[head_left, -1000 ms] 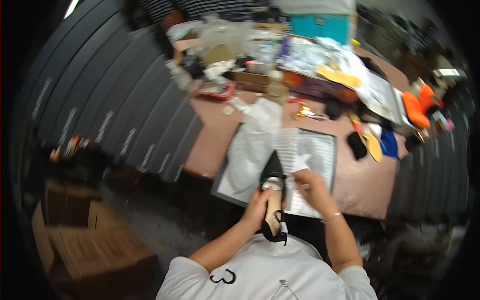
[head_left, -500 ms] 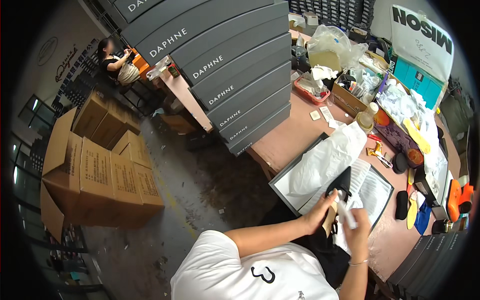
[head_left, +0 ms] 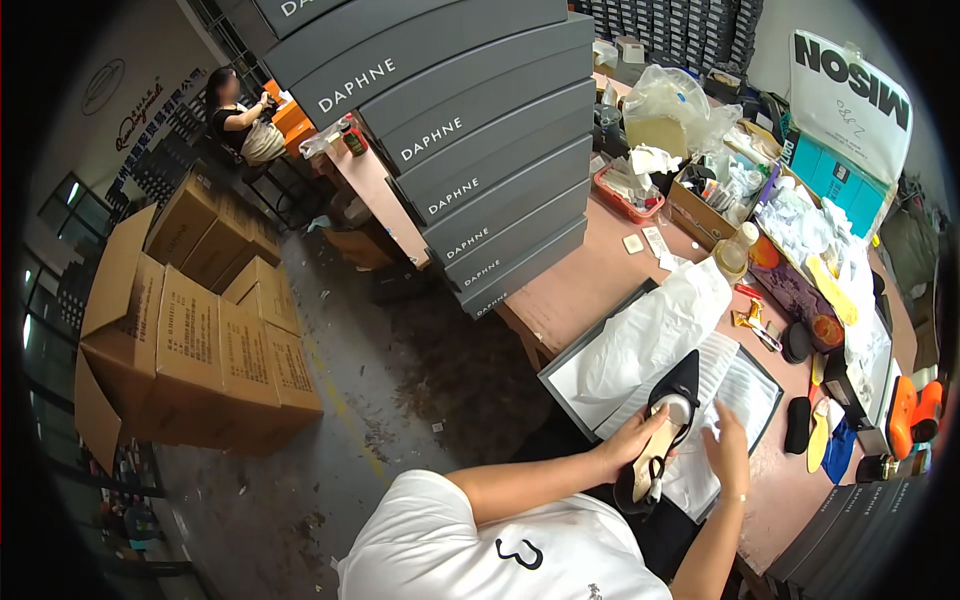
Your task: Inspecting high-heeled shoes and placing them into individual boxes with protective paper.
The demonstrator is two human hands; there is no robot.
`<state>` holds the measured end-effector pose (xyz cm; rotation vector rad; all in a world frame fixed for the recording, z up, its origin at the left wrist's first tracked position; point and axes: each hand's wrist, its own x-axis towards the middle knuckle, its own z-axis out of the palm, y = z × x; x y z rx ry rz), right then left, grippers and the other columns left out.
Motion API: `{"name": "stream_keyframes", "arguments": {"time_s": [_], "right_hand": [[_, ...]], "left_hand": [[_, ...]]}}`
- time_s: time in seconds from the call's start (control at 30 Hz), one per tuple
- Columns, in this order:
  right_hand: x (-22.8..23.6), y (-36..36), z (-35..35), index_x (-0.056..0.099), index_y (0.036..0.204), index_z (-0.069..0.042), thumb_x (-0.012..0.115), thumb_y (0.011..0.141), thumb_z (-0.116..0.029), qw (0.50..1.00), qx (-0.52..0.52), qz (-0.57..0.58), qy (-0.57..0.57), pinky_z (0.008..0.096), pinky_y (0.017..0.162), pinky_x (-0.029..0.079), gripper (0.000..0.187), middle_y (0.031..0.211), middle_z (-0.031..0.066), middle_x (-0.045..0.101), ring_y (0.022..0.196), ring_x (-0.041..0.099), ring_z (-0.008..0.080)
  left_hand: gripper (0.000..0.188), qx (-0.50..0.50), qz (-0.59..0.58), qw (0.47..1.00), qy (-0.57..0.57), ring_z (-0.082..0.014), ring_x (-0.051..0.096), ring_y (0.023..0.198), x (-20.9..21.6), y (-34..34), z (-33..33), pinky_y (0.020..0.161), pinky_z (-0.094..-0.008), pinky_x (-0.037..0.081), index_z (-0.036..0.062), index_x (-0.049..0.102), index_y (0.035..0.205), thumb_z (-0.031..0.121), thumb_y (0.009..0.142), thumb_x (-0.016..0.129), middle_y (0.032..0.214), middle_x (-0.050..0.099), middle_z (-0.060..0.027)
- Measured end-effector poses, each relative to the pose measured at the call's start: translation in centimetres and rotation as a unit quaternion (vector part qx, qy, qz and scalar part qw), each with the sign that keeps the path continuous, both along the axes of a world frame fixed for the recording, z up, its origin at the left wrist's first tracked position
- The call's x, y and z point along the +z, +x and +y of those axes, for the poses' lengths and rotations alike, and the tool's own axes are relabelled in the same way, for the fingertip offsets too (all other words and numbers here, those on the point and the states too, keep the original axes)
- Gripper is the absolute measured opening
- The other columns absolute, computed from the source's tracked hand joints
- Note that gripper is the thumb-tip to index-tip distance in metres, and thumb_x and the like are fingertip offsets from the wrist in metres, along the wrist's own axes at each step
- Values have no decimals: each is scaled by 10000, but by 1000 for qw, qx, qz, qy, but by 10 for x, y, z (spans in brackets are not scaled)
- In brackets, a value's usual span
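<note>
A black pointed shoe (head_left: 682,376) with a beige insole and thin straps is held by my left hand (head_left: 628,442), whose fingers wrap its side. The toe points away from me. A white wad (head_left: 673,410) sits in the shoe's front opening. To the right of the shoe, my right hand (head_left: 727,447) is empty, its fingers apart. Beneath both hands lies an open grey shoebox (head_left: 562,383), lined with white tissue paper (head_left: 640,335) and striped white wrapping (head_left: 748,385).
Tall stacked grey shoeboxes (head_left: 500,190) stand left of the pink table (head_left: 560,290). Along its right side are a pump bottle (head_left: 735,252), a red basket (head_left: 628,195), yellow insoles (head_left: 820,435) and an orange tool (head_left: 905,410). Cardboard cartons (head_left: 200,350) occupy the left floor; a person (head_left: 245,120) sits beyond.
My right hand has let go of the white wad, which now rests inside the shoe, and moved slightly right. The shoe has tilted to show more of its insole.
</note>
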<state>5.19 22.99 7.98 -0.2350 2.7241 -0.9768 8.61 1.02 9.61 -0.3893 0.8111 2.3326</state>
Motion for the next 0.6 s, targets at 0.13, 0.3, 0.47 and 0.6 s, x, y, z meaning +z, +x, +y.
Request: {"name": "stream_keyframes", "arguments": {"time_s": [0.13, 0.3, 0.47, 0.6], "right_hand": [[-85, -2, 13, 626, 1056, -14, 639, 707, 2, 951, 15, 157, 267, 434, 810, 495, 350, 1166, 205, 567, 1010, 553, 381], [-8, 1, 10, 558, 1138, 5, 585, 768, 67, 963, -72, 254, 46, 409, 801, 508, 376, 1009, 202, 609, 939, 602, 353], [47, 43, -21, 562, 1170, -2, 679, 848, -48, 850, 3, -103, -517, 291, 845, 506, 345, 1128, 75, 610, 1000, 591, 134], [51, 53, -51, 638, 1084, -77, 702, 814, -144, 967, 4, 222, -126, 334, 769, 517, 286, 1084, 145, 581, 912, 611, 286]], "left_hand": [[556, -66, 30, 997, -2, -152, 662, 696, -5, -11, 7, 582, -247, 549, 71, 526, 1106, 589, 907, 487, 857, 645, -94], [649, -101, -17, 995, 0, -168, 656, 685, -36, -19, 9, 568, -273, 538, 51, 545, 1150, 636, 922, 383, 865, 659, -110], [593, -81, 17, 997, -14, -161, 633, 803, -12, -16, 10, 682, -294, 530, 65, 564, 1101, 605, 946, 374, 921, 626, -74], [527, -32, 11, 999, -38, -158, 625, 852, -13, -6, 15, 724, -293, 534, 60, 535, 1119, 540, 975, 374, 970, 609, -67]]}}
